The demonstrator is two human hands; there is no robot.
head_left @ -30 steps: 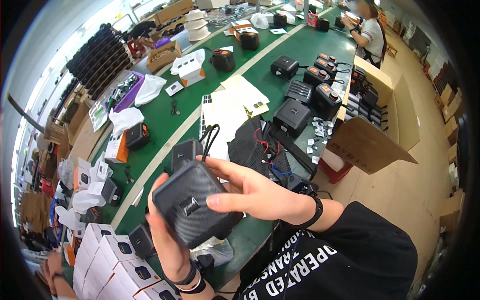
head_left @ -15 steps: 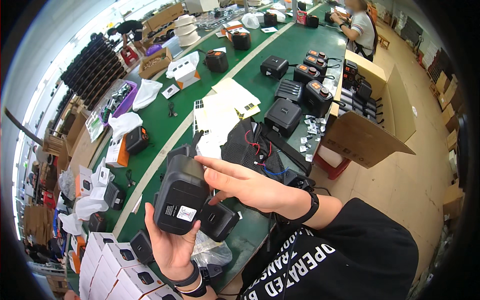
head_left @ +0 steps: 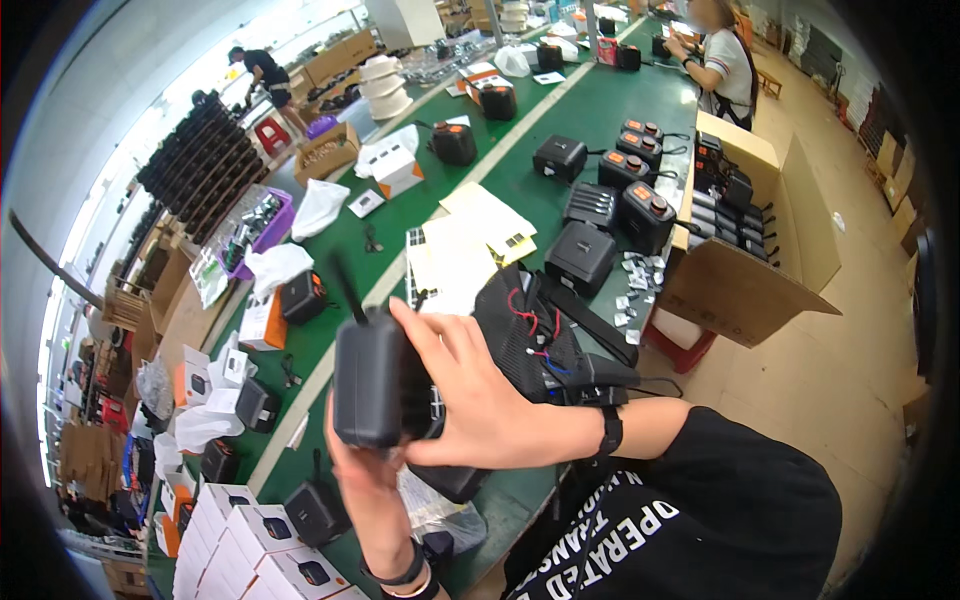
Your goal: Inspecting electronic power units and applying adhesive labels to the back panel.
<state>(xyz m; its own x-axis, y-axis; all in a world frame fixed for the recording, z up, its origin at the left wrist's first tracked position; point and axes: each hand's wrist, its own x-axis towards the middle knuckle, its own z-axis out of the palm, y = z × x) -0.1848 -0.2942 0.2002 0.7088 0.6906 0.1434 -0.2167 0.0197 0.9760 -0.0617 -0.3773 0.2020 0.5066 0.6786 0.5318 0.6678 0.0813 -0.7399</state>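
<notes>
above green workbench [head_left: 560, 110], black boxy plastic device [head_left: 372, 385] now turned edge-on, label gone from view; left hand [head_left: 362, 478] gripping at 6 o'clock, right hand [head_left: 470, 405] fingers clasping at 3 o'clock.

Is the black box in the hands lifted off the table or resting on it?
Lifted. The black box is held in the air between the left hand below and the right hand on its side, above the green table.

The box [head_left: 372, 380] in hand is matte black. The table [head_left: 560, 110] is green with a white stripe. The pouch [head_left: 525, 330] is black, its wires red and blue. Units [head_left: 648, 215] are black with orange tops. The carton [head_left: 745, 285] is brown, the tray [head_left: 272, 222] purple.
</notes>
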